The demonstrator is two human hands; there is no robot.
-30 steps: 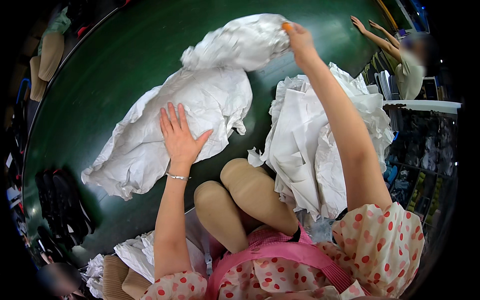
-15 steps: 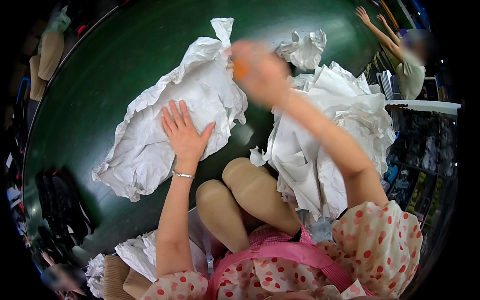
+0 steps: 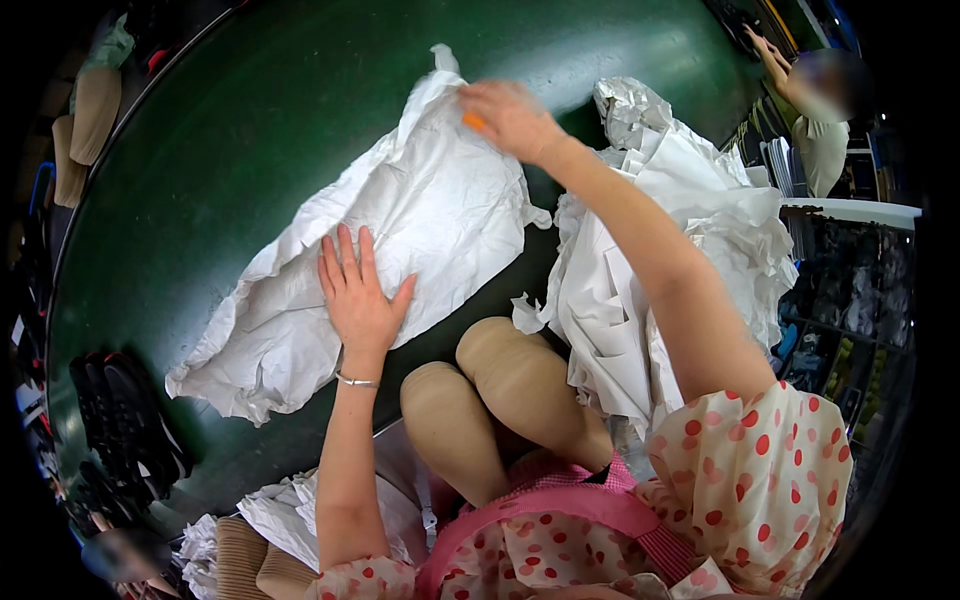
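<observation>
A large, creased sheet of white paper (image 3: 430,220) lies spread at a slant on the green table (image 3: 200,210). My left hand (image 3: 362,305) rests flat on its near side, fingers spread and thumb out, with a silver bangle at the wrist. At the sheet's far right part, my right hand (image 3: 510,120) lies with fingers stretched out over the paper, slightly smeared by motion. Something small and orange (image 3: 473,121) shows at its fingers; I cannot make out what it is.
A heap of crumpled and layered white paper (image 3: 640,260) stands right of the sheet. Several black shoes (image 3: 135,420) sit at the left. My beige-clad knees (image 3: 490,390) are at the near edge. More white paper (image 3: 290,515) lies lower left. Another person (image 3: 815,150) is at the far right.
The sheet is flatter, wider and smoother than before. My right hand has come down onto its far right part. The separate paper ball at the back now lies against the heap.
</observation>
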